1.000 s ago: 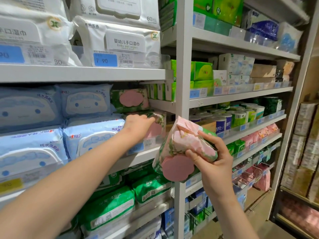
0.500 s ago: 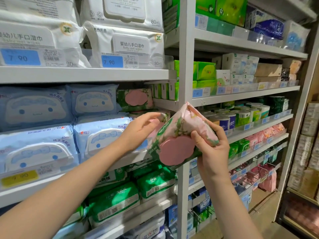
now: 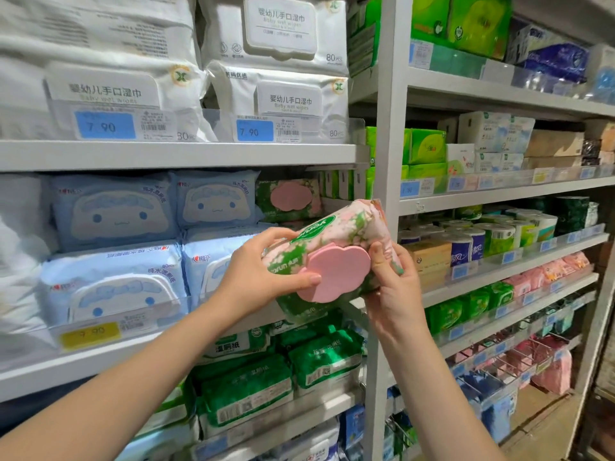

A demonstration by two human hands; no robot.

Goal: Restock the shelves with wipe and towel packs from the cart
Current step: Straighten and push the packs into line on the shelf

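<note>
A pink-and-green floral wipe pack [image 3: 336, 241] with a pink cloud-shaped lid is held in front of the middle shelf [image 3: 100, 357], tilted. My left hand [image 3: 263, 271] grips its left end, thumb under the lid. My right hand [image 3: 392, 281] grips its right end, thumb against the lid. A matching floral pack [image 3: 288, 197] stands on the shelf just behind, at the right end of the row.
Blue cartoon-face wipe packs [image 3: 113, 211] fill the shelf's left part. White baby wipe packs [image 3: 283, 101] sit above, green packs [image 3: 246, 390] below. A grey upright post [image 3: 387, 161] divides this bay from shelves of tissues and cans [image 3: 492, 237] at right.
My left hand left the pack on the shelf and took hold of the held pack's left end. The pack moved up and left toward the shelf.
</note>
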